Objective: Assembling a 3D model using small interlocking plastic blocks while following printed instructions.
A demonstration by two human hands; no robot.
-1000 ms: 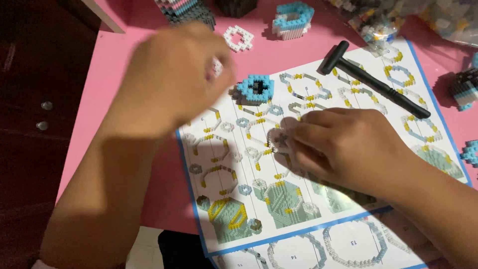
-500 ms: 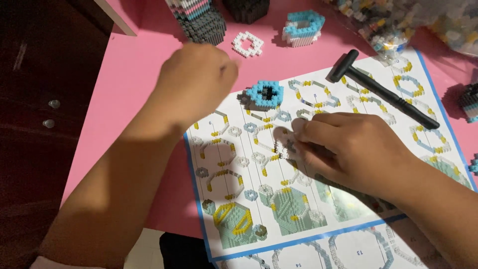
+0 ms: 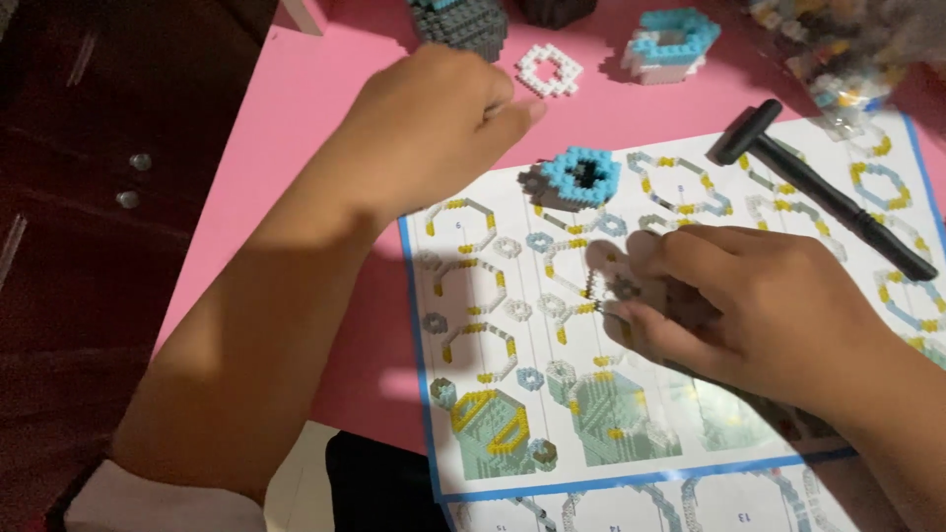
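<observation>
My right grip (image 3: pixel 749 315) pinches a small pale brick piece (image 3: pixel 619 286) on the instruction sheet (image 3: pixel 512 394). My left grip (image 3: pixel 434 128) hovers loosely curled (empty, it seems) over the pink tabletop (image 3: pixel 296 108), near the blue ring piece (image 3: pixel 581 177).

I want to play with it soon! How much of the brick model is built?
Done: a blue-topped piece, a white ring and a blue-and-white block are built. In hand: the right hand presses a small piece onto the instruction sheet; the left hand reaches forward. Left: a bag of loose bricks waits.
</observation>
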